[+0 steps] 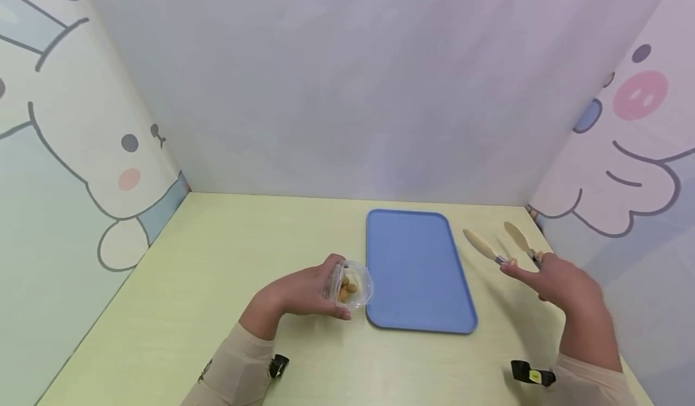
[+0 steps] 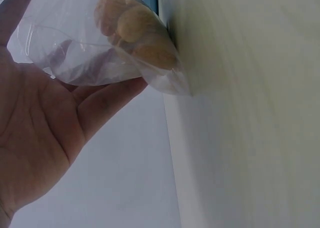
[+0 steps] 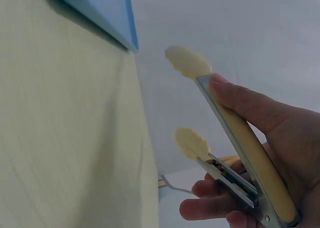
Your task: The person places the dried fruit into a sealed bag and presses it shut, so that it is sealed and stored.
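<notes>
In the head view my left hand grips a thin clear plastic cup by its sides, its round mouth tipped toward the blue tray. Several brown walnuts lie together inside the cup, low over the table in the left wrist view. My right hand holds metal tongs with cream-coloured grips and tips, thumb on one arm and fingers around the other. The tongs' two tips stand spread apart, right of the tray, with nothing between them.
The tray lies on a pale yellow table, its long sides running away from me. A plain pale wall rises behind the table. Cartoon-printed panels close it in at left and right.
</notes>
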A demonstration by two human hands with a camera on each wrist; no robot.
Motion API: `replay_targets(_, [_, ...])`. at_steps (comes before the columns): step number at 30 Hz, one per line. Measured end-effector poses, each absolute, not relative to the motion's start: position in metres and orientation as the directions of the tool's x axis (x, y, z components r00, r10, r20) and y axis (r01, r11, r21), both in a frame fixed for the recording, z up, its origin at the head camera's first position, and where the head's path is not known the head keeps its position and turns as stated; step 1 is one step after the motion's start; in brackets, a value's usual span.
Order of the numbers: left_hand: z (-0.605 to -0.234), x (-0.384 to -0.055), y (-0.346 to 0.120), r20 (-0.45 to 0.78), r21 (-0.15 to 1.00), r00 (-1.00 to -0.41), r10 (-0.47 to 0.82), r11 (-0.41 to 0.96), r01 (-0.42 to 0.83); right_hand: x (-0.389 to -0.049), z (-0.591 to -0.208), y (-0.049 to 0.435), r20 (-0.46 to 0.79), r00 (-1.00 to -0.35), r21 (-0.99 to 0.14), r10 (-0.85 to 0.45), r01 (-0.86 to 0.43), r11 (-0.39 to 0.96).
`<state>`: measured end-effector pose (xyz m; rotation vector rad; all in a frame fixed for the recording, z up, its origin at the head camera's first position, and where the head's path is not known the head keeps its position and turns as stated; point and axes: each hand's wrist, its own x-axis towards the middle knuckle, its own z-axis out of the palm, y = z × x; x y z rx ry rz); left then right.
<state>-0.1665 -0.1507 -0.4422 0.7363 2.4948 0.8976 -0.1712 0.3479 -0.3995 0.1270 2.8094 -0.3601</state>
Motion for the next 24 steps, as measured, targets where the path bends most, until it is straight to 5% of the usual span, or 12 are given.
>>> replay_targets(14, [-0.439, -0.166, -0.149, -0.17, 0.666, -0.783, 0.598, 0.655, 0.356, -0.185, -0.437, 0.332, -0.307, -0.938, -0.226, 0.164, 0.239, 0.944])
replay_targets(24, [-0.44, -0.167, -0.15, -0.161, 0.652, -0.781, 0.603, 0.659, 0.375, -0.187, -0.436, 0.315, -0.326, -0.936, -0.225, 0.13, 0.211, 0.951])
